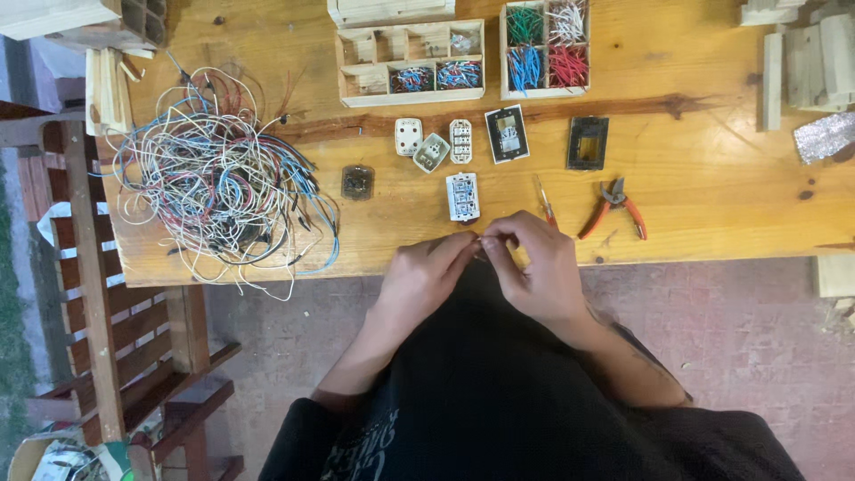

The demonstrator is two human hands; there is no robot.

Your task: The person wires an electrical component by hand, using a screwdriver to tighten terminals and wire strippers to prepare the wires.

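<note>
Hands [485,258] pinch something small, just below white socket module [462,196].

We're not making out what the left hand [426,274] and right hand [533,265] are pinching just below the white switch module [462,196]; it's too tiny and the fingertips are covering it. Above that module, the top edge is cutting off a wooden tray [390,11]. Far right of it, wooden blocks [815,58] are running out of view.
</note>
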